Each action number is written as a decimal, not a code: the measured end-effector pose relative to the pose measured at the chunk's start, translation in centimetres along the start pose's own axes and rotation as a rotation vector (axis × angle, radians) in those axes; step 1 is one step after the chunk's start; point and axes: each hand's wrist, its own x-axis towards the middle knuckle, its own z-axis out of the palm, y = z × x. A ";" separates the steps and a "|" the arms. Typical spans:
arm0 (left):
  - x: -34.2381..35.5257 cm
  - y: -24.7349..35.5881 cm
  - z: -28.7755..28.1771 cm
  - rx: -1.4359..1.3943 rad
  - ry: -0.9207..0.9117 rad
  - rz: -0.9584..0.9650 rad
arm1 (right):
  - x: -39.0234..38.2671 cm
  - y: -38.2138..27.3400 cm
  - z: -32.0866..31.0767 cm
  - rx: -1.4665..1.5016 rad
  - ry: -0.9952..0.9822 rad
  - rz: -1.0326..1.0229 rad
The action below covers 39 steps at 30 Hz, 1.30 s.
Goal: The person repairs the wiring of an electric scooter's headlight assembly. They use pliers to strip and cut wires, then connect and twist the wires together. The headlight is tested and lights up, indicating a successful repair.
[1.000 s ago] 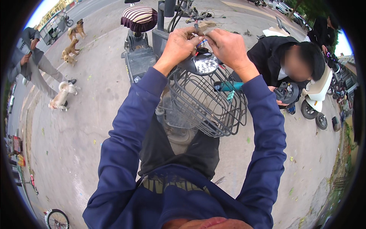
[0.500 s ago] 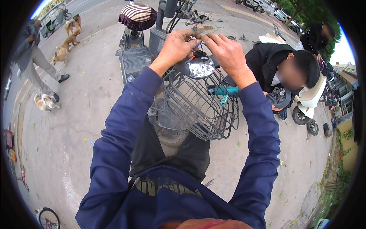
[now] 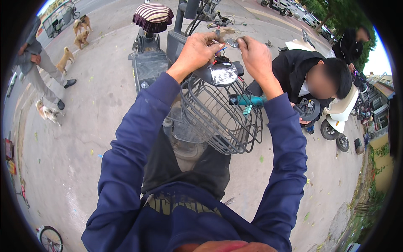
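My left hand [image 3: 204, 49] pinches thin wires [image 3: 221, 49] above the scooter's front lamp housing [image 3: 223, 74], which has a shiny lens and dark top. My right hand [image 3: 247, 52] is closed at a small round greyish disc [image 3: 232, 42], just right of the wires. Below the lamp is a black wire basket [image 3: 220, 117] with a teal tool [image 3: 245, 100] lying at its right side. Behind my hands stand the scooter's dark column [image 3: 175, 42] and a striped seat [image 3: 153, 15], beside a ribbed deck [image 3: 149, 69].
A person in black [image 3: 304, 71] bends close on my right, holding a dark round part [image 3: 307, 110], near a white scooter [image 3: 338, 112]. Another person [image 3: 351, 44] stands behind. At left are a person's legs [image 3: 43, 75], several dogs [image 3: 65, 60] on the pavement [image 3: 75, 143] and a bicycle wheel [image 3: 49, 239].
My right hand has moved slightly right, away from my left, and the round disc now shows at its fingertips. The dogs and the person at left have shifted; the view has tilted slightly.
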 end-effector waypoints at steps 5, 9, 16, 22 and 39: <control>0.0 -0.4 -0.4 0.016 0.005 -0.028 | 0.2 -0.7 -1.4 -0.332 0.163 -0.585; -0.2 0.1 -0.1 0.022 0.001 -0.013 | 0.4 -0.8 -1.1 -0.157 0.160 -0.530; -0.1 0.3 -0.3 0.024 0.022 0.002 | 1.2 -2.0 -2.4 1.069 -0.541 0.765; -0.4 0.8 -0.4 0.042 -0.007 -0.043 | -0.5 -1.4 -1.8 -0.212 0.217 -0.361; 0.9 -1.2 -0.1 -0.055 -0.036 -0.009 | 0.8 -2.4 -0.4 1.136 -0.413 0.709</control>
